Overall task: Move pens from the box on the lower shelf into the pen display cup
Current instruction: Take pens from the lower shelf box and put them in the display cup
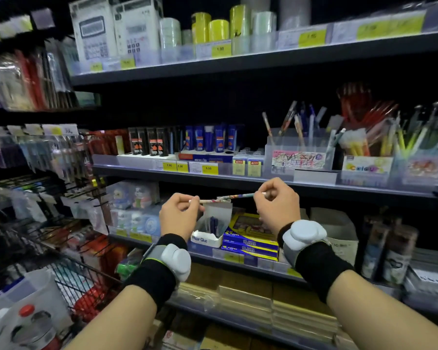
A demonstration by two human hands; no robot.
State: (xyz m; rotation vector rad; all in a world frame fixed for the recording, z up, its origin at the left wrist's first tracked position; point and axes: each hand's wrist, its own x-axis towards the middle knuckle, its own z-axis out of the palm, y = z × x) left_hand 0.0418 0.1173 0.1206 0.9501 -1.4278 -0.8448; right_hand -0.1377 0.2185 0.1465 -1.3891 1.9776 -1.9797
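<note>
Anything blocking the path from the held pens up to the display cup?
Nothing visible. Both the left hand and right hand hold the pens in open air below the shelf edge; the clear display cup sits above right, top open.

Your pen (234,197): printed paper-look wrap, matt. Pen cup (299,154): clear frosted plastic. Your wristbands (151,281): black cloth. Shelf edge (238,179): glossy.

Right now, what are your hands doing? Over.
Left hand and right hand pinch patterned pens end to end. Display cup up right, not reached. Path clear.
</note>
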